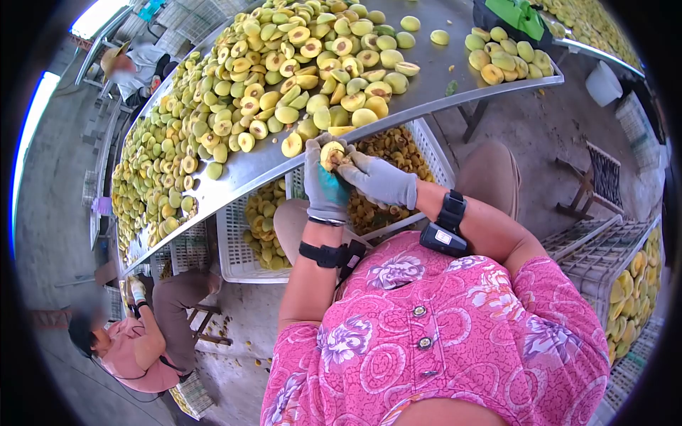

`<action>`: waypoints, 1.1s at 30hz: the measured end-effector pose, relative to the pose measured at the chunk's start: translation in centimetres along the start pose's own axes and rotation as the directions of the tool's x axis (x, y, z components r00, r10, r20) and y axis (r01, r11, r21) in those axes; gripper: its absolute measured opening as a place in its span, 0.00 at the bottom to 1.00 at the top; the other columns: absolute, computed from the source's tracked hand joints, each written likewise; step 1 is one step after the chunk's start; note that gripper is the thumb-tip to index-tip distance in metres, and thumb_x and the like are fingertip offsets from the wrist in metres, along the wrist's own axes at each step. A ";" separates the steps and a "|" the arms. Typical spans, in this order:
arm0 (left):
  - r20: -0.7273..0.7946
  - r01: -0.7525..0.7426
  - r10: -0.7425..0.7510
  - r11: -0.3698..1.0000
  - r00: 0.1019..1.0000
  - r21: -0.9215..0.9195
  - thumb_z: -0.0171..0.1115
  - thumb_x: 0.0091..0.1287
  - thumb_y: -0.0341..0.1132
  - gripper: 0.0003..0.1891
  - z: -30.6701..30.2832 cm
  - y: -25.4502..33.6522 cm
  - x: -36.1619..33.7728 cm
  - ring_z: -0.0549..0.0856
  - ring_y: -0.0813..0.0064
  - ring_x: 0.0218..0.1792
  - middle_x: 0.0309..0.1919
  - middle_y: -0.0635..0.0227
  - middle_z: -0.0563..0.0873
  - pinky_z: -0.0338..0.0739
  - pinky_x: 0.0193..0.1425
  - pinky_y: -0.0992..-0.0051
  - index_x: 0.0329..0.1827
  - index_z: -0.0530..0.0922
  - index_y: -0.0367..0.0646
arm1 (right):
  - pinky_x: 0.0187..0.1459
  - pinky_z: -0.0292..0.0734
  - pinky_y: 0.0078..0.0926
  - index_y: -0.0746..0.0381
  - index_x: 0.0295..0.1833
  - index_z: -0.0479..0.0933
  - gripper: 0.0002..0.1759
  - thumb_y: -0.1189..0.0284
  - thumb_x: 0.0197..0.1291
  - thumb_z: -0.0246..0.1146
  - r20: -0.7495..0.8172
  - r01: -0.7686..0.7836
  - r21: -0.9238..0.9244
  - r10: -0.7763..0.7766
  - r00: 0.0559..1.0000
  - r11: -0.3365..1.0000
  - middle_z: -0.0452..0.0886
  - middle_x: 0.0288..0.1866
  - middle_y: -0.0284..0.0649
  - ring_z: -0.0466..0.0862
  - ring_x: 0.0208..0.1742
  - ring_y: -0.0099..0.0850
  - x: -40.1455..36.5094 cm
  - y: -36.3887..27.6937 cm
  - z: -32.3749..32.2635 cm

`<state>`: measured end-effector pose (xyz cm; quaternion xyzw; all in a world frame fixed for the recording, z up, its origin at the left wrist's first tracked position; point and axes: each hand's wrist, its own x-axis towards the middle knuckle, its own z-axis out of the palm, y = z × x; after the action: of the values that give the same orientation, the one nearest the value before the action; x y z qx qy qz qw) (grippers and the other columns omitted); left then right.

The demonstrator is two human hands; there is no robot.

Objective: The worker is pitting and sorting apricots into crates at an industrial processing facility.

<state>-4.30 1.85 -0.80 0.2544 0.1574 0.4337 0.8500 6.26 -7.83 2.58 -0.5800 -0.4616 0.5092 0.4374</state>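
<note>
A cut peach half (332, 153), yellow with a brownish centre, sits in my left hand (325, 186), whose gloved fingers are closed round it just past the table's near edge. My right hand (382, 179), also gloved, meets it from the right. Its fingers are bent together against the fruit's cut side; whether they grip a small tool is hidden. Behind my hands, many whole-looking and halved peaches (284, 78) are heaped on the metal table (433, 89). Below my hands, a white crate (438, 153) holds brownish scraps or pits.
Another crate (231, 245) with peach pieces stands below the table at left. A seated co-worker (135, 348) is at lower left; another person (135, 71) is at the far left. A small peach pile (508, 57) lies at the table's right end. Stacked crates (597, 263) stand at right.
</note>
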 end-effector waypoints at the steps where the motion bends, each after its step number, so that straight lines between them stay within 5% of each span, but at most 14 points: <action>1: 0.008 -0.028 0.028 0.999 1.000 0.037 0.46 0.77 0.45 0.17 0.1 -0.1 -0.1 0.81 0.64 0.41 0.38 0.61 0.82 0.77 0.53 0.64 0.45 0.75 0.39 | 0.13 0.68 0.27 0.66 0.76 0.49 0.37 0.56 0.71 0.50 0.003 0.002 -0.020 -0.002 1.000 1.000 0.77 0.25 0.41 0.75 0.14 0.28 -0.1 -0.1 0.0; 5: -0.043 -0.119 0.128 0.980 0.991 0.159 0.46 0.76 0.50 0.21 0.7 -0.4 -0.4 0.82 0.63 0.40 0.37 0.60 0.82 0.78 0.51 0.62 0.44 0.76 0.38 | 0.13 0.68 0.28 0.68 0.71 0.56 0.33 0.56 0.71 0.49 -0.005 -0.030 -0.117 0.030 1.000 0.993 0.77 0.25 0.43 0.76 0.14 0.29 -0.8 -0.9 -0.1; 11: -0.053 0.014 -0.001 0.970 0.999 0.244 0.49 0.70 0.62 0.31 1.5 0.8 -1.2 0.83 0.63 0.32 0.30 0.59 0.83 0.81 0.40 0.67 0.32 0.78 0.38 | 0.12 0.68 0.27 0.64 0.52 0.68 0.23 0.53 0.72 0.48 0.141 -0.029 -0.089 0.041 0.989 0.996 0.74 0.22 0.36 0.73 0.13 0.27 -0.2 1.2 -0.3; 17: -0.046 0.079 -0.065 0.887 0.997 0.454 0.46 0.71 0.62 0.33 1.4 1.0 -1.5 0.83 0.60 0.30 0.28 0.55 0.82 0.80 0.38 0.64 0.27 0.77 0.37 | 0.08 0.57 0.21 0.57 0.44 0.69 0.18 0.52 0.71 0.51 0.362 -0.241 0.170 0.167 0.917 0.955 0.67 0.18 0.28 0.65 0.09 0.21 -0.9 1.6 -1.2; 19: 0.049 0.018 -0.057 0.815 0.997 0.579 0.47 0.71 0.62 0.33 1.4 1.0 -1.7 0.82 0.61 0.30 0.28 0.56 0.82 0.80 0.38 0.65 0.25 0.76 0.37 | 0.09 0.55 0.16 0.56 0.39 0.70 0.20 0.49 0.70 0.51 0.527 -0.405 0.337 0.186 0.829 0.850 0.67 0.21 0.27 0.62 0.10 0.17 -0.9 2.3 -1.5; 20: 0.082 0.017 -0.074 0.840 0.994 0.543 0.49 0.70 0.62 0.33 1.2 0.9 -1.6 0.82 0.61 0.29 0.27 0.57 0.81 0.80 0.37 0.64 0.24 0.76 0.37 | 0.09 0.55 0.16 0.56 0.39 0.70 0.20 0.49 0.70 0.51 0.529 -0.404 0.337 0.184 0.828 0.850 0.67 0.21 0.27 0.62 0.10 0.17 -0.9 2.4 -1.5; 22: 0.117 0.014 -0.087 0.855 0.989 0.518 0.49 0.70 0.62 0.32 0.9 1.0 -1.6 0.83 0.61 0.29 0.27 0.57 0.81 0.81 0.36 0.64 0.24 0.76 0.38 | 0.09 0.51 0.14 0.56 0.40 0.69 0.20 0.49 0.70 0.53 0.644 -0.570 0.526 0.142 0.751 0.631 0.65 0.20 0.24 0.59 0.09 0.14 -1.1 2.6 -1.4; 25: 0.158 0.026 -0.109 0.890 0.981 0.456 0.49 0.70 0.62 0.32 0.9 0.7 -1.7 0.83 0.61 0.28 0.26 0.58 0.81 0.81 0.34 0.64 0.23 0.76 0.39 | 0.09 0.50 0.13 0.57 0.41 0.69 0.19 0.50 0.70 0.53 0.705 -0.579 0.609 -0.036 0.708 0.542 0.62 0.19 0.22 0.58 0.10 0.12 -1.4 3.0 -1.6; 33: 0.116 0.224 -0.235 0.970 0.965 0.096 0.50 0.70 0.60 0.27 0.9 0.6 -1.8 0.84 0.60 0.31 0.28 0.62 0.82 0.82 0.37 0.59 0.26 0.76 0.45 | 0.08 0.48 0.10 0.58 0.43 0.69 0.17 0.55 0.73 0.50 0.753 -0.698 0.656 -0.199 0.627 0.287 0.60 0.19 0.23 0.56 0.10 0.10 -0.7 4.5 -1.1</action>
<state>-5.25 0.38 0.38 0.2961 0.1492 0.3084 0.8916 7.74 -9.43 -1.56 -0.0383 -0.1008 0.9252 0.3638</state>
